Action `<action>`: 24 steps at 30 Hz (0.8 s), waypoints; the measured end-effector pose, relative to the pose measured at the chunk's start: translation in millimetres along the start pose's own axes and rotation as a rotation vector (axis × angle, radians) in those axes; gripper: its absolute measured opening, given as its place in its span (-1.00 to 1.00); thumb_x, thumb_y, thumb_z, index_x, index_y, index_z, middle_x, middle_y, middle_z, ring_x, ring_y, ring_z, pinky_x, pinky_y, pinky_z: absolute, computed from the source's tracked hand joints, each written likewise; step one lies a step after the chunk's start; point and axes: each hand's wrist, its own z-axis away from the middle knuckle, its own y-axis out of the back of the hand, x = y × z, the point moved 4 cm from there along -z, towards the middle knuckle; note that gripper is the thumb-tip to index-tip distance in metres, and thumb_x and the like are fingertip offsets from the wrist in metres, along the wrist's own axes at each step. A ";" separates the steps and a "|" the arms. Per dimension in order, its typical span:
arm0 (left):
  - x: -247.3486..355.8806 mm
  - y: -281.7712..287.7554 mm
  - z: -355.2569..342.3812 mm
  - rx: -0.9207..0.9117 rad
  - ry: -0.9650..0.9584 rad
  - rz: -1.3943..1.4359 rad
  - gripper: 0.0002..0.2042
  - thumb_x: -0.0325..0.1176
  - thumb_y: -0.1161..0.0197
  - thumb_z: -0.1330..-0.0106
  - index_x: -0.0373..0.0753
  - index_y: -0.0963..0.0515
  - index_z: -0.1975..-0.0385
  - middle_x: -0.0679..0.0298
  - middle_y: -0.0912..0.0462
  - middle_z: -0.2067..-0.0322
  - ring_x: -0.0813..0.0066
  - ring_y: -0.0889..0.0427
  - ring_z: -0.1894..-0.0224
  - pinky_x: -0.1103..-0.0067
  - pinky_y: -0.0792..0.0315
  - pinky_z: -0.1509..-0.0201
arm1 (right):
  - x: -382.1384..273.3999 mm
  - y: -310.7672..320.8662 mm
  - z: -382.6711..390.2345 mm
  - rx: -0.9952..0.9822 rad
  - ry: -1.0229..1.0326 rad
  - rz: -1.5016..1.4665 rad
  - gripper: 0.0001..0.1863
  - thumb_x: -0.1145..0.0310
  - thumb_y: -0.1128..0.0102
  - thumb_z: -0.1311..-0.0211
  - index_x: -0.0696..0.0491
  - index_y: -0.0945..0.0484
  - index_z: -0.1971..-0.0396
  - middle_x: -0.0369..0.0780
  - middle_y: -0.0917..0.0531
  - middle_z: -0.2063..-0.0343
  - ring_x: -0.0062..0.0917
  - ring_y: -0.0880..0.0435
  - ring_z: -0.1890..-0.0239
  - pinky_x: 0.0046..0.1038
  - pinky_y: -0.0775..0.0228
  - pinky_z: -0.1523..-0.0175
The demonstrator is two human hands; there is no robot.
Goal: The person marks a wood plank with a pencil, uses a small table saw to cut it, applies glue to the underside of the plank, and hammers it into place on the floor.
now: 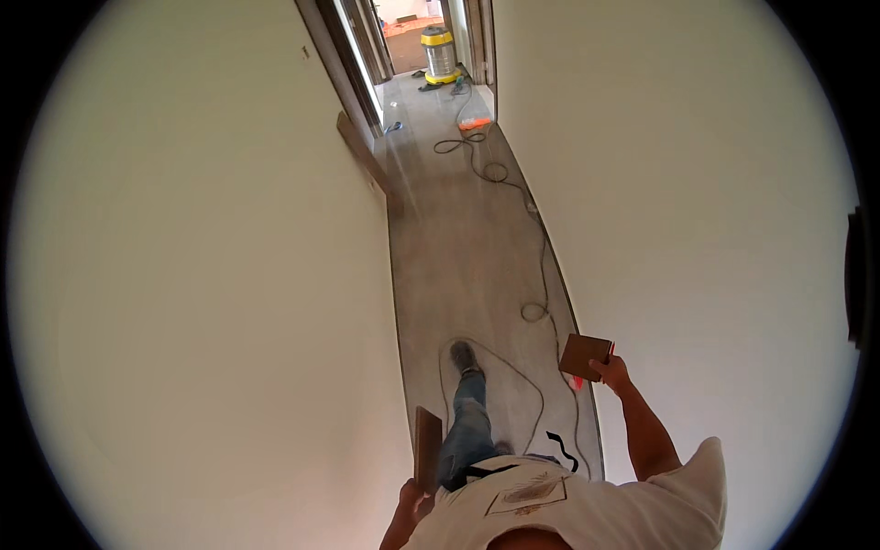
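Note:
My right hand [612, 370] is closed on a short, nearly square brown board [584, 356], with the thumb on its face. I hold it out beside the right wall. Low at my left side, my left hand [412, 500] grips the lower end of a longer brown board [427, 449], which stands upright close to the left wall. The fingers of that hand are partly hidden. Just under the right hand shows a small red-orange item [576, 383], too small to make out.
A long cable [544, 266] runs in loops along the right wall and around my foot [464, 356]. A brown board [362, 160] leans on the left wall. Down the corridor stand a yellow-and-silver canister vacuum [440, 60] and an orange item [474, 124] near the doorway.

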 end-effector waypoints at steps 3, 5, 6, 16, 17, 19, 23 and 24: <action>40.7 15.3 -124.5 0.117 0.067 -0.712 -0.62 -0.51 -0.44 0.17 -0.36 -0.59 0.26 0.08 -0.69 0.38 0.19 -0.69 0.32 0.34 -0.54 0.20 | -15.5 -12.2 -81.4 0.001 0.003 0.071 -0.49 -0.02 -0.45 -0.16 0.19 -0.72 0.21 -0.21 -0.73 0.48 -0.52 -0.71 0.45 -0.37 -0.53 0.37; 46.0 60.0 -222.1 0.136 0.023 -0.805 -0.59 -0.45 -0.47 0.17 -0.35 -0.58 0.23 -0.02 -0.74 0.27 0.04 -0.75 0.21 0.30 -0.58 0.15 | -26.9 -44.5 -138.8 0.007 -0.020 0.283 -0.37 -0.17 -0.45 -0.06 0.16 -0.75 0.17 -0.14 -0.79 0.38 -0.39 -0.79 0.36 -0.31 -0.61 0.28; 82.2 49.4 -256.4 0.083 0.021 -0.852 -0.59 -0.42 -0.50 0.16 -0.35 -0.58 0.24 -0.04 -0.74 0.26 0.01 -0.75 0.19 0.27 -0.59 0.13 | -8.3 -36.8 -147.1 0.021 -0.150 0.274 -0.36 -0.20 -0.47 -0.02 0.18 -0.76 0.26 -0.13 -0.78 0.43 -0.37 -0.78 0.40 -0.31 -0.60 0.32; 447.1 55.7 -509.3 0.060 0.019 -0.970 -0.41 -0.25 -0.61 0.13 -0.36 -0.60 0.05 -0.07 -0.73 0.15 -0.09 -0.70 0.01 0.24 -0.56 -0.11 | -5.4 -91.2 -229.2 -0.050 -0.700 -0.111 -0.62 0.07 -0.53 -0.08 0.10 -0.66 0.39 -0.20 -0.68 0.51 -0.36 -0.71 0.51 -0.28 -0.59 0.43; 491.7 49.9 -539.7 0.059 0.041 -1.018 -0.41 -0.24 -0.61 0.13 -0.36 -0.60 0.05 -0.07 -0.73 0.14 -0.09 -0.70 0.01 0.24 -0.56 -0.12 | -3.4 -106.2 -253.8 -0.064 -0.684 0.023 -0.58 0.04 -0.53 -0.07 0.10 -0.67 0.34 -0.16 -0.70 0.43 -0.31 -0.72 0.41 -0.23 -0.59 0.31; 567.2 45.2 -589.8 0.159 -0.035 -1.066 -0.49 -0.24 -0.54 0.05 -0.31 -0.62 0.07 -0.04 -0.74 0.15 -0.07 -0.71 0.02 0.26 -0.57 -0.10 | -36.4 -121.6 -328.8 -0.099 -0.643 0.320 -0.51 -0.03 -0.52 -0.07 0.11 -0.68 0.26 -0.10 -0.74 0.27 -0.22 -0.75 0.21 -0.13 -0.60 0.07; 689.5 24.0 -646.9 0.223 -0.030 -0.939 -0.61 -0.23 -0.46 -0.02 -0.28 -0.64 0.17 -0.03 -0.74 0.19 -0.08 -0.71 0.04 0.24 -0.58 -0.06 | -147.3 -114.7 -518.7 -0.217 -0.653 0.255 -0.48 -0.14 -0.44 -0.10 0.11 -0.68 0.50 -0.15 -0.71 0.51 -0.28 -0.75 0.40 -0.16 -0.59 0.26; 713.8 23.2 -671.0 0.221 -0.050 -0.965 -0.64 -0.22 -0.45 -0.03 -0.28 -0.64 0.20 -0.04 -0.74 0.20 -0.10 -0.70 0.05 0.23 -0.58 -0.05 | -181.2 -103.1 -589.0 -0.232 -0.627 0.237 -0.46 -0.16 -0.42 -0.11 0.11 -0.68 0.55 -0.16 -0.70 0.58 -0.30 -0.75 0.44 -0.17 -0.59 0.31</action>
